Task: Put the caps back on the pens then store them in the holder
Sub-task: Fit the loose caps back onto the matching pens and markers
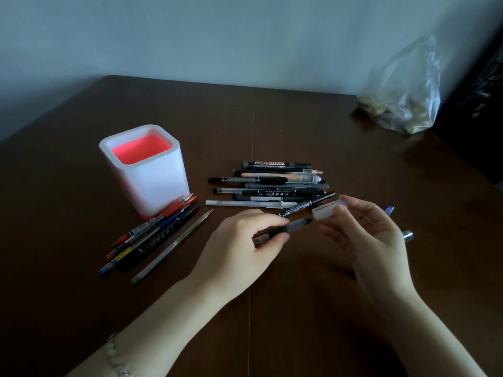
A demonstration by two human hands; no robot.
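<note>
My left hand (pixel 242 242) grips a black uncapped pen (pixel 295 224), its tip pointing right. My right hand (pixel 364 235) holds a clear pen cap (pixel 328 210) between thumb and fingers, its open end just beside the pen tip and apart from it. A white square holder (pixel 160 183) with a red inside stands empty at the left. A pile of capped pens and markers (pixel 272 183) lies behind my hands. Several uncapped pens (pixel 155 235) lie in front of the holder.
Two blue pen caps (pixel 408 235) peek out on the table behind my right hand. A clear plastic bag (pixel 405 96) sits at the far right corner of the dark wooden table (pixel 272 118). A wall runs behind the table.
</note>
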